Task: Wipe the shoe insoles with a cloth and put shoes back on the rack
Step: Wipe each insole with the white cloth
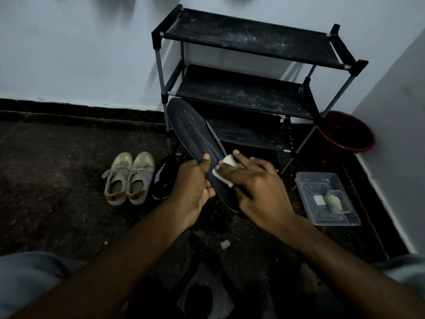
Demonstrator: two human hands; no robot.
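Observation:
A long dark insole (195,132) is held up in front of the black shoe rack (248,93), toe end pointing up and left. My left hand (195,189) grips its lower half from the left, thumb across the top face. My right hand (255,187) presses a small white cloth (226,166) against the insole, fingers curled over the cloth. A pair of beige sneakers (128,178) stands on the floor to the left. A black shoe (163,178) lies beside them, partly hidden behind my left hand. The rack's three shelves hold nothing.
A clear plastic tray (326,199) with a small container and a pale lump sits on the floor at right. A red bucket (345,132) stands in the corner behind the rack. A small pale object (225,244) lies on the dark floor between my forearms.

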